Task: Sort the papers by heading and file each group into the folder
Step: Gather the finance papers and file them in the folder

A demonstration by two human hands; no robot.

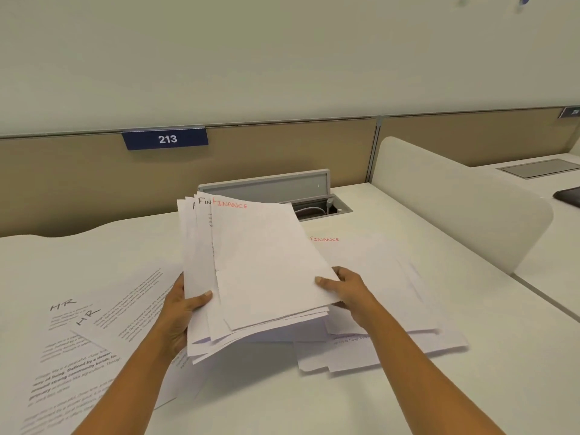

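With our left hand (185, 312) and right hand (345, 290) each gripping a lower side of the fanned Finance stack (266, 262), lifted above the worktop (282, 400) between the HR sheets (94, 328) and the Finance-marked folder (379, 268), we judge it best to tap the edges square before sliding it in.

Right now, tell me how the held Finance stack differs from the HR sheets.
The Finance stack is raised, gripped by the left hand and right hand; the HR sheets lie loose on the desk. Finance's top heading is red; HR's are black. Both are white, hand-headed paper.
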